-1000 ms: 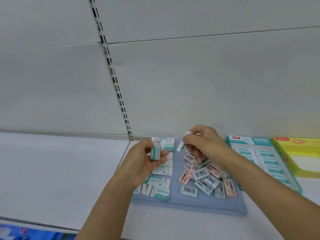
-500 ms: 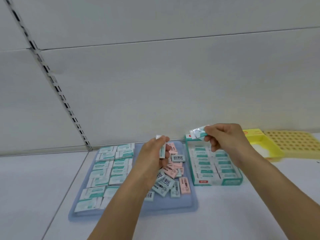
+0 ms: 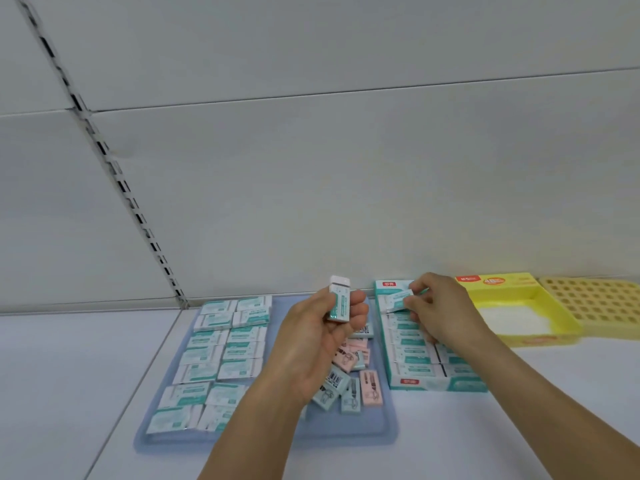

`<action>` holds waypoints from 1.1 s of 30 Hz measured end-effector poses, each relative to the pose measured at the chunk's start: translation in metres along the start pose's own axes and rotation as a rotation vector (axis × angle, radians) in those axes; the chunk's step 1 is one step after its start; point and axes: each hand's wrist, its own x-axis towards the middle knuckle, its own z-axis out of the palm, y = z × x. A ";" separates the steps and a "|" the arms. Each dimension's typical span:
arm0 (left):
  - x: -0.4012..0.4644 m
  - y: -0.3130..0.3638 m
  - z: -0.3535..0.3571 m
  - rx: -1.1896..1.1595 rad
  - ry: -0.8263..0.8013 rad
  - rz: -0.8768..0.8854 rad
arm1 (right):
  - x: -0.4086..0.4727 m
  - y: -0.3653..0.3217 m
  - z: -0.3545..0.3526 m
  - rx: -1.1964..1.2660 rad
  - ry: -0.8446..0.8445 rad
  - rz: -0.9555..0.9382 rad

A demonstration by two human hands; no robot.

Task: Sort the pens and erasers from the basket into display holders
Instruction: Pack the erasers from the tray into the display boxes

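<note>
The left hand (image 3: 320, 344) held one white-and-teal eraser (image 3: 338, 299) upright above the blue tray (image 3: 346, 431), fingers and thumb curled round its lower half so the white end stood clear above them. The right hand (image 3: 438, 310) pinched a second teal-sleeved eraser (image 3: 399, 300) by its end, tilted over the far corner of the teal display box (image 3: 433, 384), which sat on the white counter (image 3: 450, 445) just beside the tray's right edge. Whether that eraser touched the rows already in the box could not be told. The right forearm hid the box's right-hand column, and the left hand and wrist covered part of the loose pile of pink and pale-blue erasers (image 3: 353, 379) in the tray. Print on every sleeve was too blurred to read. Left in the tray lay flat rows of white-and-teal erasers (image 3: 221, 355). Right of the box stood a yellow box (image 3: 512, 313) and a yellow holed holder (image 3: 599, 303), cut off at the frame's edge.
</note>
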 end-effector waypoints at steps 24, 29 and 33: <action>0.043 -0.030 0.023 1.566 -0.274 0.570 | -0.016 -0.008 -0.071 -0.729 0.057 -0.357; 0.049 -0.047 0.015 1.951 -0.333 0.569 | -0.009 0.006 -0.058 -0.977 -0.001 -0.412; 0.049 -0.052 0.016 1.993 -0.302 0.604 | -0.006 0.011 -0.050 -0.969 -0.014 -0.440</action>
